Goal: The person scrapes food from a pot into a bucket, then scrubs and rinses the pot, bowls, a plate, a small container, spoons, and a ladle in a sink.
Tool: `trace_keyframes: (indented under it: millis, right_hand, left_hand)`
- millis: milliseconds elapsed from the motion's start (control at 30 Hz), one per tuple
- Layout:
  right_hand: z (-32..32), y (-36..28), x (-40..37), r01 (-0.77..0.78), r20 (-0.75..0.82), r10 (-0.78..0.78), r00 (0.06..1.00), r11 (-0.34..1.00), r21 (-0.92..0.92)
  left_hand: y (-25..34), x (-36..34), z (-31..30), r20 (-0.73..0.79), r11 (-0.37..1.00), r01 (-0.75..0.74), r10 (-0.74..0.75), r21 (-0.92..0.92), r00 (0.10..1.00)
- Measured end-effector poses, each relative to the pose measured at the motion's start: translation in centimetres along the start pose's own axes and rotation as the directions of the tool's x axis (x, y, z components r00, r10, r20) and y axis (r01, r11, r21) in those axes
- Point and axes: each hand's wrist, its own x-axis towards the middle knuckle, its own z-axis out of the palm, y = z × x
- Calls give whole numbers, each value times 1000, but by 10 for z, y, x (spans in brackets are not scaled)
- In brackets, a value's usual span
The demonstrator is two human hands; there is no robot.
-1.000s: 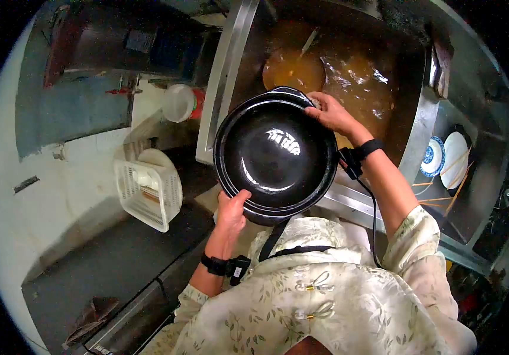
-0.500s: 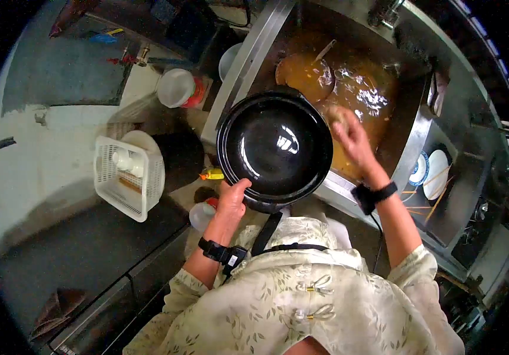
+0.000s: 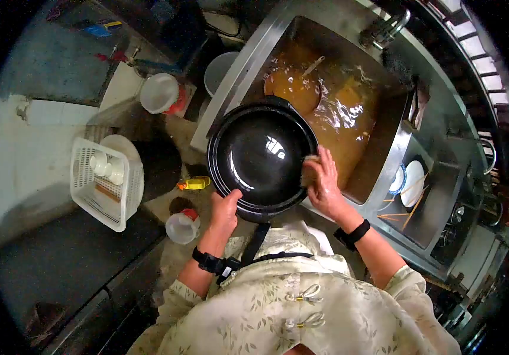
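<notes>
left side of frame: white basket (image 3: 125, 201) with cups (image 3: 114, 171) inside. right of it, yellow bottle (image 3: 195, 183). left hand (image 3: 225, 211), lower centre, clamped on pot (image 3: 260, 154), thumb over lower-left rim. pot mid-frame, dark inside facing up, just beside sink (image 3: 391, 160). right hand (image 3: 326, 188) holding scrubber (image 3: 310, 171) against pot's right rim, fingers close together. far right: white plate (image 3: 413, 184), chopsticks (image 3: 415, 208).
</notes>
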Motion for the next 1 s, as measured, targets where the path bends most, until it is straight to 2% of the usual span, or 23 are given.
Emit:
trace_keyframes:
  millis: [33,100,167,233,267,300,333,367,433,500,533,567,633,667,700,767,800,833,900,933,967,1000]
  right_hand:
    - [1,8,6,11,-2,-11,1000,1000,-7]
    - [2,26,18,-76,49,65,997,958,275]
    - [0,40,34,-41,96,15,995,961,275]
    - [10,64,50,75,33,-89,995,954,292]
    - [24,93,63,165,12,-175,985,948,273]
    - [16,87,77,174,15,-185,983,947,270]
    - [2,71,90,83,133,-114,984,972,222]
    - [-6,61,106,0,244,-39,969,987,158]
    - [3,69,139,38,250,-70,966,990,132]
    - [8,73,170,151,297,-167,940,986,77]
    - [6,65,184,74,337,-82,938,997,34]
    - [7,60,198,83,338,-88,937,996,30]
    - [14,56,219,243,422,-155,893,956,-164]
    - [22,52,224,295,329,-220,919,934,-200]
    - [25,41,231,303,329,-226,917,931,-205]
    - [30,17,244,436,259,-362,895,834,-338]
    - [28,1,246,480,258,-407,876,784,-393]
    - [29,-14,251,480,258,-407,876,784,-393]
    - [32,-33,262,649,389,-523,758,659,-380]
    - [36,-37,266,703,360,-604,711,620,-348]
    - [35,-32,265,699,357,-601,715,624,-349]
    - [32,-32,265,628,335,-538,773,723,-288]
  left_hand:
    - [0,-1,-1,1,1000,-8,8,-11,1000]
    - [-1,-2,-1,-22,1000,22,-22,5,1000]
    - [-3,0,1,-35,997,-29,27,-64,999]
    - [-1,-1,-1,26,999,-49,50,-19,998]
    - [-1,0,-3,23,998,-57,58,-30,998]
    - [-3,0,-5,16,998,-55,54,33,998]
    - [-3,-1,-6,9,994,-50,50,97,999]
    - [-3,-1,-6,7,995,-58,57,86,998]
    - [-3,-5,-2,-15,994,-109,109,12,994]
    - [2,-6,-2,4,998,-66,66,-5,998]
    - [2,-7,-2,-12,996,-71,71,54,997]
    - [2,-7,-2,-29,991,-76,80,112,996]
    - [1,-8,-3,-17,993,-70,72,95,997]
    - [1,-8,-4,-4,995,-60,60,84,998]
    - [-6,-4,-7,-4,995,-66,66,75,998]
    - [-24,8,-15,-110,995,-6,17,99,994]
    - [3,-10,-6,-104,988,44,-29,146,994]
    - [-5,-4,-11,-104,988,43,-28,146,994]
    - [-15,6,-16,-138,976,66,-38,206,990]
    - [-12,2,-14,-136,976,66,-38,208,990]
    - [-13,-2,-8,-107,988,60,-45,142,993]
    - [-6,-8,-3,-76,996,58,-52,74,996]
